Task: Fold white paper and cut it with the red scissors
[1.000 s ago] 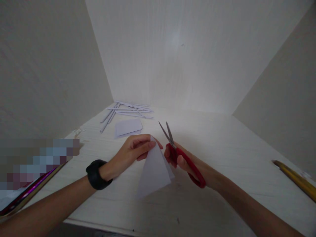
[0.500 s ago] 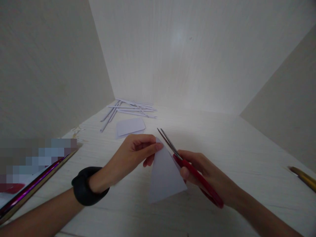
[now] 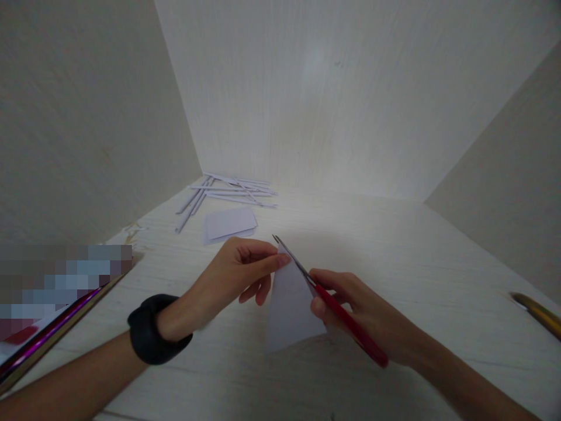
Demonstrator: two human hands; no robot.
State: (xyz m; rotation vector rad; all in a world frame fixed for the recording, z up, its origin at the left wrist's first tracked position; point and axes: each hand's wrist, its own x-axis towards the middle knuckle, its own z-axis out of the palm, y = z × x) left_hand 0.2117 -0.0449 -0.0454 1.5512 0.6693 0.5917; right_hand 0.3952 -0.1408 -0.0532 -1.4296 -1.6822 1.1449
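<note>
My left hand (image 3: 245,269) pinches the top corner of a white paper piece (image 3: 291,313) between thumb and fingers. The paper hangs down, widening toward its lower edge. Red-handled scissors (image 3: 339,313) are gripped in my right hand (image 3: 355,310), with their blades pointing up and left. Those blades lie along the paper's right edge, near my left thumb, and look nearly closed. Whether they are cutting into the paper I cannot tell. A black band circles my left wrist.
Rolled white paper sticks (image 3: 228,190) lie in a loose pile at the back left. Before them sits a small stack of white paper cards (image 3: 230,224). Long shiny purple and gold items (image 3: 65,321) are at the left, beside a blurred patch. A yellow-gold object (image 3: 539,316) lies at the right.
My right hand has moved the scissors slightly left, bringing the blades against the paper's edge. The blades have come closer together. My left hand keeps its pinch on the paper.
</note>
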